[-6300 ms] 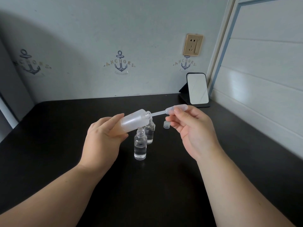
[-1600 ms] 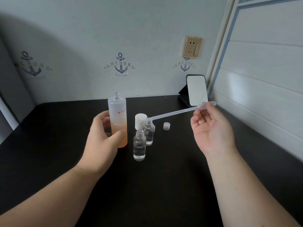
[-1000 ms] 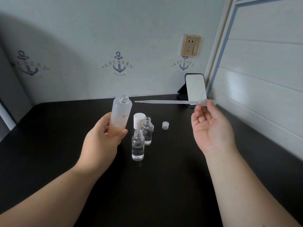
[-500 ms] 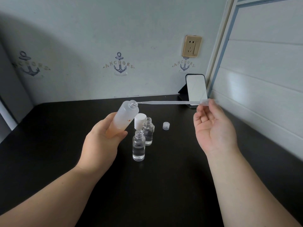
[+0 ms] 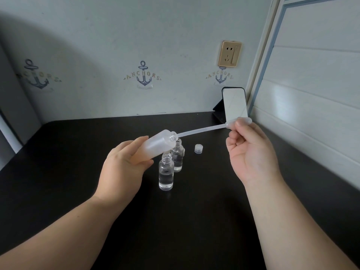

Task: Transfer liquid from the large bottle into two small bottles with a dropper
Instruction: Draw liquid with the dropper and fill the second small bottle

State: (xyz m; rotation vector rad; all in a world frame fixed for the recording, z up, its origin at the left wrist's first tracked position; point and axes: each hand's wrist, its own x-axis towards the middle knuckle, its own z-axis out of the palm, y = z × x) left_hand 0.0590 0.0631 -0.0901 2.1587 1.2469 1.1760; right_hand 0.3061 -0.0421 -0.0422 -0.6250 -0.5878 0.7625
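The left hand (image 5: 124, 168) gripped the large frosted plastic bottle (image 5: 157, 146), tilted with its open mouth toward the right. The right hand (image 5: 251, 152) pinched the bulb of the long translucent plastic dropper (image 5: 202, 129), whose tip was at the bottle mouth. Below, two small clear glass bottles (image 5: 166, 172) stood uncapped on the black tabletop (image 5: 58, 152), a small clear cap (image 5: 198, 148) near them.

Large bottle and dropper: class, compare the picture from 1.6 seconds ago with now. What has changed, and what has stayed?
The left hand has lifted the large bottle off the table and tipped its mouth rightward. The right hand has swung the dropper so its tip meets that mouth. Unchanged: both grips, both small bottles and the small cap.
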